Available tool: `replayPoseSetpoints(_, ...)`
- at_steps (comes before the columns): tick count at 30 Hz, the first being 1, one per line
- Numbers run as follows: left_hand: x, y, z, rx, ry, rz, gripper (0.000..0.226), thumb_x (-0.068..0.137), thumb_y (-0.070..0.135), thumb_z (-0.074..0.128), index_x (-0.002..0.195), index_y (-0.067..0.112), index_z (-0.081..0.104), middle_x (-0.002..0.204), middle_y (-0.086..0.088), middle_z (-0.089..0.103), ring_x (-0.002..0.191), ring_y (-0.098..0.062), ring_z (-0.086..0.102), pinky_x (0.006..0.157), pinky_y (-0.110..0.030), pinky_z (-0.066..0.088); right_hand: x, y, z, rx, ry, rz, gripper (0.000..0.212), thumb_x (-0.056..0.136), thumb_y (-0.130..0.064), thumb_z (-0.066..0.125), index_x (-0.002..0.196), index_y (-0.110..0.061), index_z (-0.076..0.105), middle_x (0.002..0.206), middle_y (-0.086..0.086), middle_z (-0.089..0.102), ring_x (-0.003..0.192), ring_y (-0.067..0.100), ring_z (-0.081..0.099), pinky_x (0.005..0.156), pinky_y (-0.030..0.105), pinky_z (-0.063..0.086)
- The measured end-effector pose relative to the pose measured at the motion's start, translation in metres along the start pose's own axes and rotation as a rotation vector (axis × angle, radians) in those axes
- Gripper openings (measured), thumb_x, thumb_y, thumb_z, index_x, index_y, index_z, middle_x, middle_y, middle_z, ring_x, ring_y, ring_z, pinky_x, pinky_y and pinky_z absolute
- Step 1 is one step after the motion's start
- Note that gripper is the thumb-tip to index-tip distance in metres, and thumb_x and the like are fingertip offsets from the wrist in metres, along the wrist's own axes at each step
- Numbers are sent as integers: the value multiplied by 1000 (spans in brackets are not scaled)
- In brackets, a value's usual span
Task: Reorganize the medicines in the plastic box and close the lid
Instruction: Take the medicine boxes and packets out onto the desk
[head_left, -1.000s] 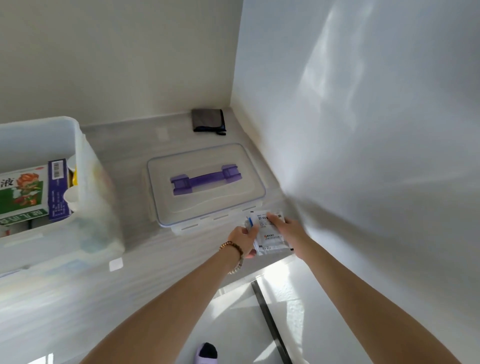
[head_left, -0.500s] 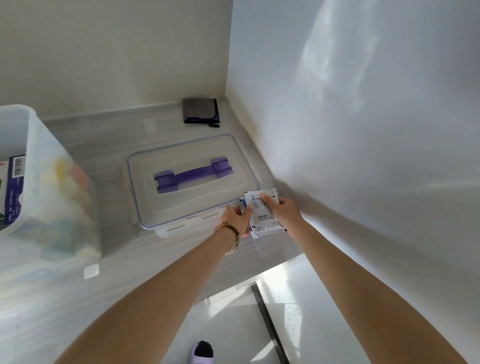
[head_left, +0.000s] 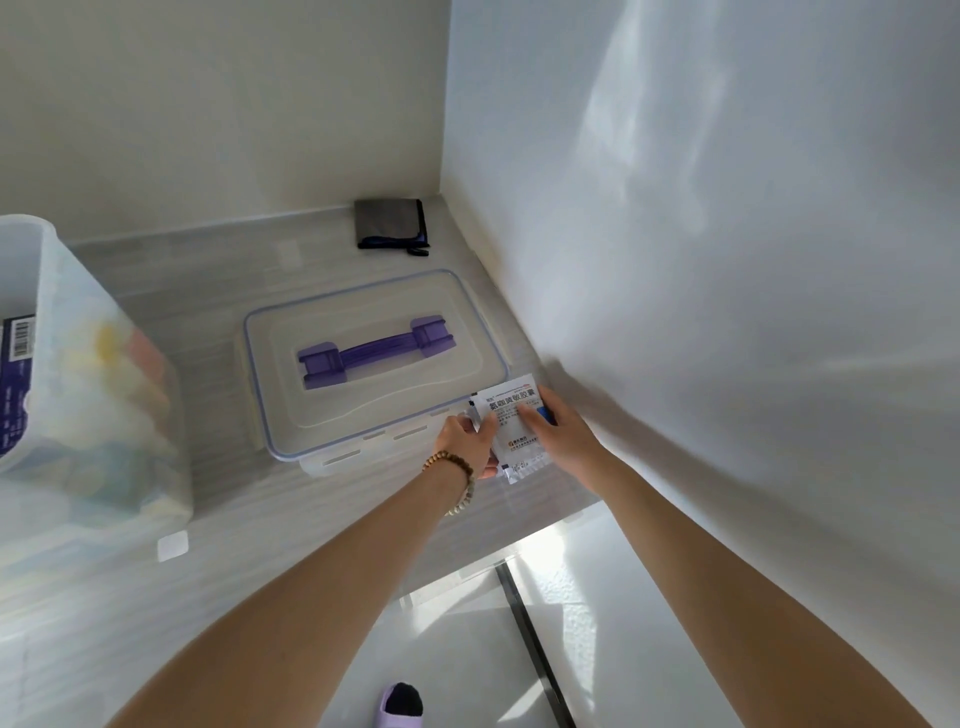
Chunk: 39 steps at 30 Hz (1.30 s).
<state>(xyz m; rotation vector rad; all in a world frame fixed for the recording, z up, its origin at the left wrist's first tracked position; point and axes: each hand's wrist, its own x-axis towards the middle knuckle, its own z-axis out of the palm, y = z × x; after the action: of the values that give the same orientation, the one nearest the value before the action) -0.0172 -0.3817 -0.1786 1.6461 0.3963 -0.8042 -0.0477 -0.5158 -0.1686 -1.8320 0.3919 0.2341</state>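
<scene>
The medicine sachets (head_left: 511, 415) sit a little higher and closer to the lid (head_left: 374, 389) than a second ago, and they look more squared into one bundle. Your left hand (head_left: 467, 441) has its fingers curled round the bundle's left edge. Your right hand (head_left: 563, 441) lays its fingers across the printed face from the right. Its thumb is hidden, so I judge that a pinch rather than see it.

The bundle is at the counter's (head_left: 234, 519) front right corner, touching or just over the lid's near right corner; I cannot tell which. That suggests you are tidying the sachets before they go back, so the sorting step is in hand and nothing has been stowed from this bundle yet.

The other difference from the earlier frames is your view. It has swung right, so the open plastic box (head_left: 104, 415) at the counter's left edge is now half cut off, and the green carton seen inside it before is out of sight. The lid lies flat, purple handle (head_left: 376, 351) up, well apart from the box, just as before. The dark cloth (head_left: 389, 226) stays in the back corner.

Closing the box is not yet possible.
</scene>
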Motion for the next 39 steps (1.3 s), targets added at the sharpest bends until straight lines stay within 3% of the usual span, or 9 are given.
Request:
replayPoseSetpoints(4, -3, 0, -3, -15, 7, 0, 46, 91, 37, 51, 123, 5, 44, 104, -12, 62, 82, -24, 65, 57, -25, 55, 3, -6, 6, -5, 9, -47, 15, 96, -15, 49, 109, -20, 56, 93, -2, 67, 76, 9, 65, 63, 19, 54)
replayPoseSetpoints(11, -7, -1, -2, 19, -1, 9, 55, 89, 42, 52, 129, 8, 38, 119, -12, 58, 81, -21, 63, 55, -22, 54, -5, 5, 2, 55, 24, -49, 20, 94, -18, 53, 114, -21, 59, 101, -7, 68, 85, 3, 66, 65, 12, 50)
replayPoseSetpoints(17, -11, -4, 2, 38, 18, 4, 56, 88, 44, 52, 128, 8, 36, 102, -8, 57, 77, -18, 61, 54, -23, 53, -12, 14, -4, 42, 30, 6, 26, 93, -23, 54, 119, -28, 54, 111, -9, 65, 99, 6, 63, 73, 12, 51)
replayPoseSetpoints(20, -12, -6, 0, 65, 31, 13, 61, 87, 46, 53, 130, 7, 34, 117, -10, 54, 86, -20, 62, 55, -24, 52, -14, 13, -8, 65, 30, 40, 35, 93, -21, 55, 128, -18, 50, 115, -7, 62, 99, 3, 61, 67, 7, 49)
replayPoseSetpoints(25, -13, -3, -16, 158, 78, 93, 68, 84, 47, 56, 133, 6, 33, 130, -9, 48, 105, -25, 60, 81, -36, 55, -5, 18, -14, -4, 46, 30, 81, 67, -65, 68, 135, -26, 47, 135, -1, 56, 125, 14, 52, 103, 45, 45)
replayPoseSetpoints(30, -23, 1, -31, 227, 76, 120, 64, 85, 47, 54, 132, 8, 36, 126, -6, 51, 103, -24, 61, 87, -40, 54, -23, -12, -11, -67, 51, 18, 47, 84, -36, 65, 127, -22, 53, 121, -5, 63, 107, 8, 61, 81, 21, 51)
replayPoseSetpoints(33, -34, 9, -44, 331, 115, 219, 60, 85, 49, 52, 129, 9, 40, 126, -7, 54, 109, -23, 57, 95, -38, 48, -26, -32, -9, -147, 46, -2, 68, 81, -48, 63, 141, -27, 38, 143, -7, 45, 130, 12, 44, 93, 28, 43)
replayPoseSetpoints(36, -53, 38, -73, 496, 186, 421, 52, 89, 44, 49, 128, 10, 43, 124, -6, 54, 113, -21, 52, 93, -31, 40, -22, -66, -5, -272, 41, -40, 63, 89, -40, 58, 145, -27, 31, 150, -5, 34, 135, 13, 36, 88, 24, 36)
replayPoseSetpoints(39, -78, 81, -117, 616, 250, 603, 44, 90, 43, 47, 123, 13, 48, 121, -3, 56, 112, -21, 54, 93, -31, 41, -17, -108, 6, -380, 28, -140, 63, 90, -40, 55, 146, -25, 30, 152, -3, 31, 139, 12, 31, 97, 20, 28)
